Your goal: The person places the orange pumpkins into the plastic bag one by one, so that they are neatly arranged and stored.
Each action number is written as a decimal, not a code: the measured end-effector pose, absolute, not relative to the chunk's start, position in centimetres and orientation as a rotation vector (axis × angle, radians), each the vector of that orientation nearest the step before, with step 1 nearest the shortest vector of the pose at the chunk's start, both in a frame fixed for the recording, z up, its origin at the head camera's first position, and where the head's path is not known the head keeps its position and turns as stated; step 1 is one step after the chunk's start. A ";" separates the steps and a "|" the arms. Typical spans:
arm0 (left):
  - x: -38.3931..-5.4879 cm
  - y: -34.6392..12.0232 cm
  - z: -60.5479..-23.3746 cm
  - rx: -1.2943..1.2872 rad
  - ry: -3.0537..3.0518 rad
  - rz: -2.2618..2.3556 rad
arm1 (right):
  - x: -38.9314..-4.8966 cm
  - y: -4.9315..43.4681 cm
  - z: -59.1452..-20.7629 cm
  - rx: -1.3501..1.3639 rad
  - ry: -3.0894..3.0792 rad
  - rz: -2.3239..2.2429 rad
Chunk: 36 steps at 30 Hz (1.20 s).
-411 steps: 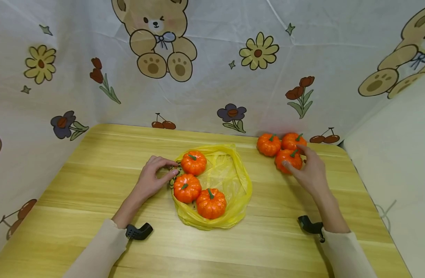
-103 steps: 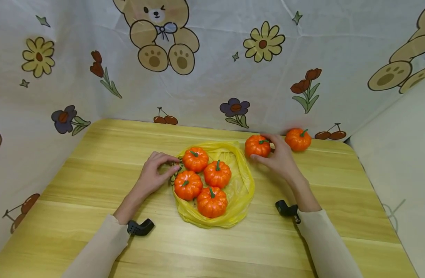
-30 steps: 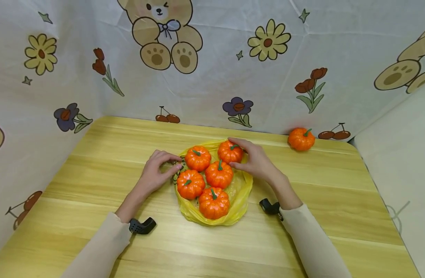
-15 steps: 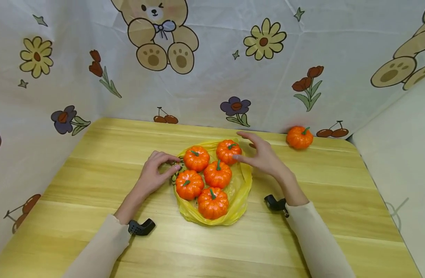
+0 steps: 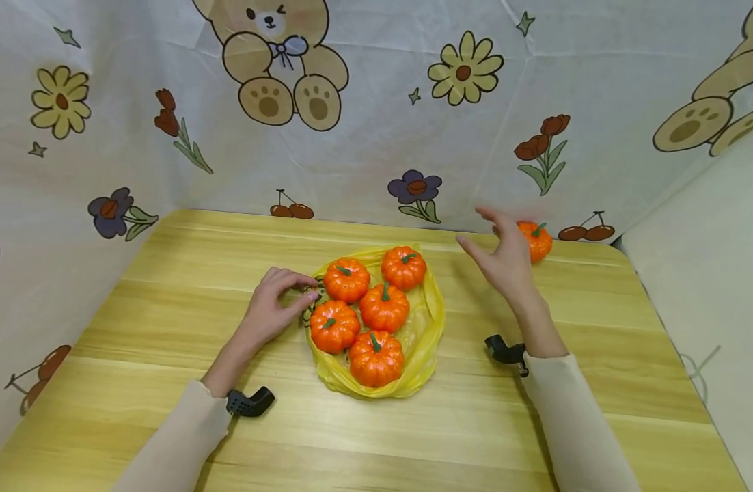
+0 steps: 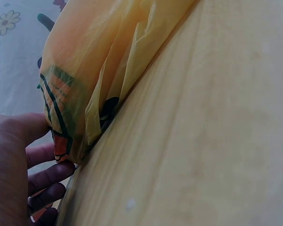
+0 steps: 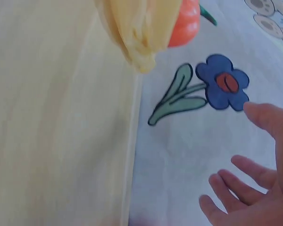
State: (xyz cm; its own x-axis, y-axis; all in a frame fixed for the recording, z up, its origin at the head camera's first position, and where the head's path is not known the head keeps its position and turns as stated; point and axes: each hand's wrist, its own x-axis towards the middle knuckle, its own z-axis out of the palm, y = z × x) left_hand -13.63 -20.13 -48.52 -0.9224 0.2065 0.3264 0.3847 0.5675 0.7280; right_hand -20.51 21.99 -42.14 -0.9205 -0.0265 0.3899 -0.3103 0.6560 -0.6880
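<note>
A yellow plastic bag (image 5: 422,355), its mouth rolled wide, sits mid-table with several small orange pumpkins (image 5: 385,307) inside. My left hand (image 5: 272,305) holds the bag's left side; in the left wrist view the thumb and fingers (image 6: 51,178) lie on either side of the printed yellow plastic (image 6: 68,113). At the back right, one more pumpkin (image 5: 539,244) is partly hidden behind my right hand (image 5: 508,260). That hand is empty, thumb and fingers spread apart. The right wrist view has its fingers (image 7: 240,193) against the cloth, with the bag (image 7: 137,37) at the top.
The wooden table (image 5: 352,444) ends at a white hanging cloth (image 5: 370,150) printed with bears and flowers. A pale wall (image 5: 696,273) stands along the right side. Black wrist cameras (image 5: 250,402) are on both forearms.
Over the last seconds my right hand set two more pumpkins in the bag. It then let go of the latter and moved right to the lone pumpkin. The left hand stayed at the bag.
</note>
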 end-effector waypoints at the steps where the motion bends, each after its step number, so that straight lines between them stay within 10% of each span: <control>1: -13.6 -20.1 -48.5 -0.496 -2.596 -1.279 | -20.5 22.2 -42.1 0.240 -2.515 1.129; 36: -13.7 -20.1 -48.5 -0.507 -2.600 -1.288 | -19.9 32.3 -44.0 -0.090 -2.573 1.112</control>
State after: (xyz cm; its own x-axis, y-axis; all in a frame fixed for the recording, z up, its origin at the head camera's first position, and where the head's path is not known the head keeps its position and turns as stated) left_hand -13.73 -20.08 -48.52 -0.9222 0.2160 0.3208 0.3861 0.5629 0.7308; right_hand -19.94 32.31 -44.02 -0.9417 0.1886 0.2786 -0.0737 0.6924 -0.7178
